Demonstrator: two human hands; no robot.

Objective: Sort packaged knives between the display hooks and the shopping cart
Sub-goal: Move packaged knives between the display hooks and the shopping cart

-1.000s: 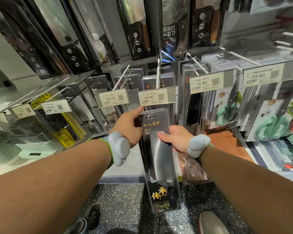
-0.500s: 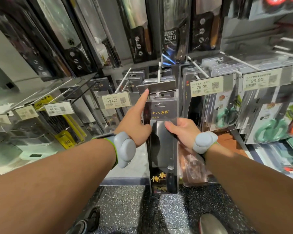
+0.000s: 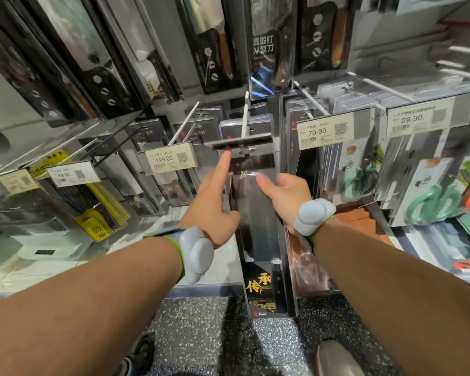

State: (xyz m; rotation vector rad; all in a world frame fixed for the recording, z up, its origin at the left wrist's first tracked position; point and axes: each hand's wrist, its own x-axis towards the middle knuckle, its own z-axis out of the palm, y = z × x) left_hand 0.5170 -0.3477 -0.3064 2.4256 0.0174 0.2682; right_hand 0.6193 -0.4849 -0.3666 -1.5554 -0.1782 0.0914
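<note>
We log one long, clear-plastic knife pack with black gold-lettered card (image 3: 258,234), hanging upright at the white display hook (image 3: 245,118).

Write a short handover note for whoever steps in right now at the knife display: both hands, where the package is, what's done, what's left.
Left hand: index finger straight, its tip pushing the price tag holder up at the hook's front end; holds nothing.
Right hand: fingers curled round the right edge of the packaged knife, thumb on its face.
Package: upright, its top hang hole just below the tag holder at the tip of the centre hook. More packages hang further back on that hook.
Done: tag lifted, package brought to the hook tip.
Left: whether the hole is on the hook cannot be told; seat it and slide it back, then drop the tag. Cart not in view.
</note>
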